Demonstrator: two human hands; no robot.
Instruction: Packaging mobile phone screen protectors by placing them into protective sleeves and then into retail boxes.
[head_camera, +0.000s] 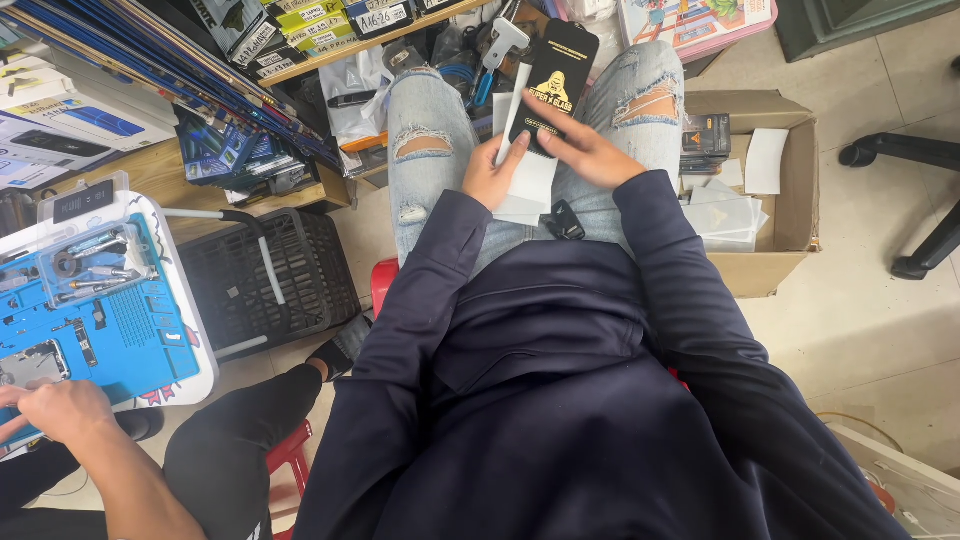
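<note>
While a co-worker's hand (55, 408) rests at a blue repair mat (110, 330) far left, the seated person works over ripped jeans (430, 150). An open cardboard box (790, 180) sits beside them. Left hand (492, 170) grips white sleeves (528, 180); right hand (585, 150) grasps a black packet (555, 75) above their lap.

A slim black packet (556, 78) with a gold emblem stands tilted above the lap, its lower end overlapping a flat white sleeve (528, 178) that lies between the knees, resting on the jeans.
</note>
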